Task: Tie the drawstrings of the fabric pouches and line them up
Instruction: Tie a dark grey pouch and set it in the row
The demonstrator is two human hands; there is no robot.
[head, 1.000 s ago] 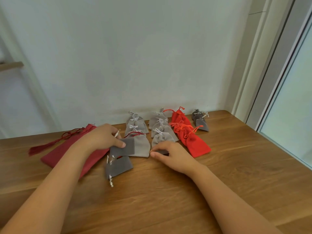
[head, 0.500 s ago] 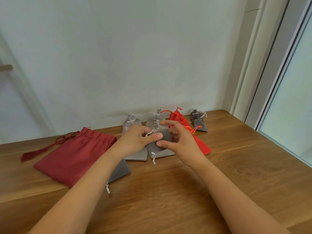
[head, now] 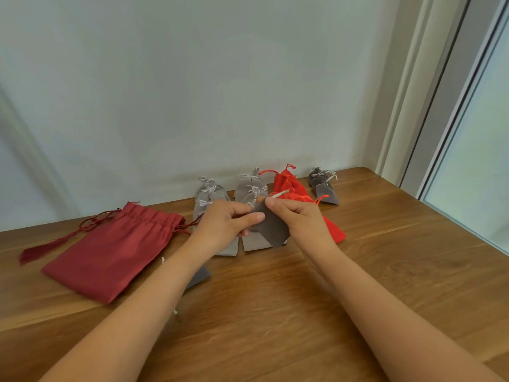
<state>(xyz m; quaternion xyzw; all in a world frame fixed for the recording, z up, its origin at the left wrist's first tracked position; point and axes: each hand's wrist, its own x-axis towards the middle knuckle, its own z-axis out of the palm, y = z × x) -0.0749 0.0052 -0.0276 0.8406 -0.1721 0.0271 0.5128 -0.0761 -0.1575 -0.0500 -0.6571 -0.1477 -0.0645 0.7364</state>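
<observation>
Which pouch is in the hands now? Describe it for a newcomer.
Look at the wooden table, just before the pouch rows by the wall. The left hand and right hand hold one dark grey pouch; it alone is lifted off the table.

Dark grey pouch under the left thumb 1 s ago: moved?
Yes. The dark grey pouch is up off the table and further right of the big dark red pouch, held by the left hand and right hand.
</observation>
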